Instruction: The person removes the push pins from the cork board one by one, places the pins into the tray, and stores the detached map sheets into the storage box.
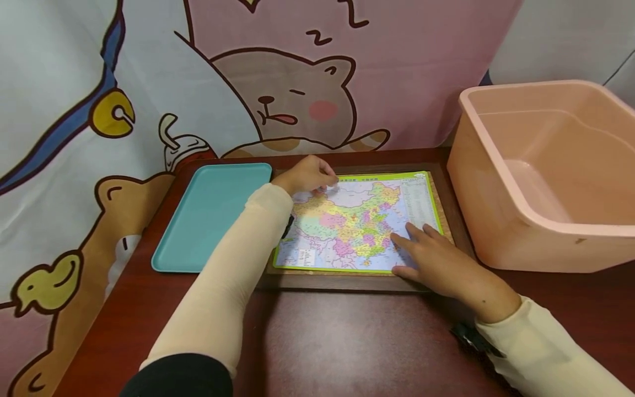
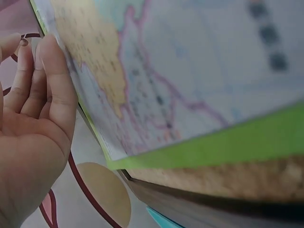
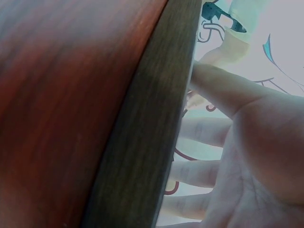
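Observation:
A colourful map sheet with a green border [image 1: 357, 212] lies on a cork board [image 1: 440, 201] in a dark wooden frame [image 1: 342, 283]. My left hand [image 1: 307, 175] is over the map's far left corner. Between its thumb and fingertip it pinches a small brownish pin [image 2: 23, 42], with the other fingers beside the sheet's edge in the left wrist view. My right hand [image 1: 444, 264] rests, fingers spread, on the lower right part of the map. From the right wrist view its fingertips are hidden behind the frame's edge [image 3: 147, 114].
A shallow teal tray [image 1: 210, 220] stands left of the board, partly behind the left sleeve. To the right is a deep pink plastic bin [image 1: 501, 182], close to the frame. A cartoon-printed cloth [image 1: 416, 66] hangs behind the reddish-brown table [image 1: 337, 342].

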Demonstrator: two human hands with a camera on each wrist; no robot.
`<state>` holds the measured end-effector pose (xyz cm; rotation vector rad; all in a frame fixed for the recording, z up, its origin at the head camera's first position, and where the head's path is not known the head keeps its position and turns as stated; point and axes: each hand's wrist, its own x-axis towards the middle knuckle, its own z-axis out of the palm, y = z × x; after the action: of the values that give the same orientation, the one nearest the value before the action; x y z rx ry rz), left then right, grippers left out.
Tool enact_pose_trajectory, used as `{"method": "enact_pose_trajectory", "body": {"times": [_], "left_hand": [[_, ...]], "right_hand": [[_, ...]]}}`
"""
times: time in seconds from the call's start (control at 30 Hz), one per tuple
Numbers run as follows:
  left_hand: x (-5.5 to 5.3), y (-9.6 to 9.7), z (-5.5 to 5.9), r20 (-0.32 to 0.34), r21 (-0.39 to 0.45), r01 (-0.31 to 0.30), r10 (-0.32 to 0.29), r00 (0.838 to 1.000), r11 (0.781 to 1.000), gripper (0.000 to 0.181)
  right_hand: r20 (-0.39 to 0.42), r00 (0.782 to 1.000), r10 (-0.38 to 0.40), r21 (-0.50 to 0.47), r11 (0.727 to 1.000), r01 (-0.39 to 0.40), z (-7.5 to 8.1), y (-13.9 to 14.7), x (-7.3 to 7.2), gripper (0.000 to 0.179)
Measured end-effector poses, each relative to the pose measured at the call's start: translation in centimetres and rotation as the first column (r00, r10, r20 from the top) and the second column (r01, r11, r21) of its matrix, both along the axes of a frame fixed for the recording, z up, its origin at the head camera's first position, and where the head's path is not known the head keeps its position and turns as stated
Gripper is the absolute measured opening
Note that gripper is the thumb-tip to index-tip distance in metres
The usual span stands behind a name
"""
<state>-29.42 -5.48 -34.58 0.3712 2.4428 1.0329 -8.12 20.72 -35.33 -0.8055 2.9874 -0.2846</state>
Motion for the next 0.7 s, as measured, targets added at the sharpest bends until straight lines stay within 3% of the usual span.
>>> {"method": "enact_pose_trajectory", "body": {"times": [0.17,0.43,0.7], "left_hand": [[0.2,-0.6,0.3,0.009,-0.002,-0.015,0.015,1.0,1.0,0.02],[0.9,-0.9,1.2,0.022,0.052,0.012,-0.013,1.0,0.999,0.025],[1.7,-1.3,1.3,0.031,0.046,0.024,-0.026,0.999,0.999,0.026]], "right_hand": [[0.006,1.0,-0.004,0.0,1.0,0.004,0.0,0.0,0.0,0.063],[-0.001,1.0,-0.006,-0.003,1.0,0.006,0.1,0.0,-0.1,0.062],[0.013,1.0,-0.016,-0.006,1.0,0.016,0.1,-0.1,0.0,0.062]]}}
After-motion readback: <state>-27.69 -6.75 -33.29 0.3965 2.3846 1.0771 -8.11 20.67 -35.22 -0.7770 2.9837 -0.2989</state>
